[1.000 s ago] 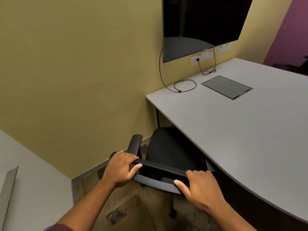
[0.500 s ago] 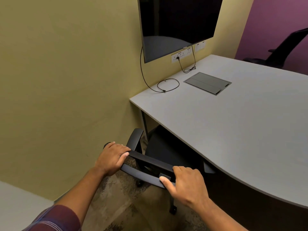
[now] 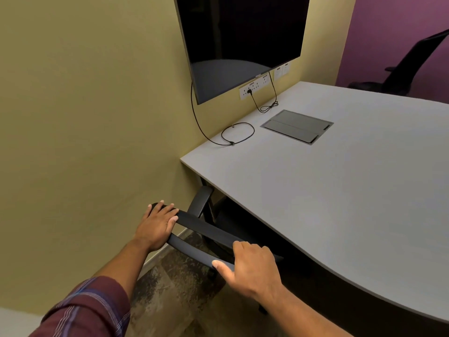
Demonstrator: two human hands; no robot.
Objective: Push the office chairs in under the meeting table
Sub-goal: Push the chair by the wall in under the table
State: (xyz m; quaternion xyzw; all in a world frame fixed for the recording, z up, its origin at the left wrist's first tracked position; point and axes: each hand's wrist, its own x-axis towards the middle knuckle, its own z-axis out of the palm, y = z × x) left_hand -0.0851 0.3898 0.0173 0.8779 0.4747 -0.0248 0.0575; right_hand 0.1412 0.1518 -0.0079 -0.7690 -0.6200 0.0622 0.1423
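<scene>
A black office chair (image 3: 213, 229) sits with its seat tucked beneath the grey counter (image 3: 340, 190) by the left wall; left hand (image 3: 158, 224) and right hand (image 3: 252, 268) grip its backrest top, apparently steering it in.

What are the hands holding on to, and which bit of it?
Both hands hold the black office chair by the top edge of its backrest: the left hand at the left end, the right hand at the right end.
</scene>
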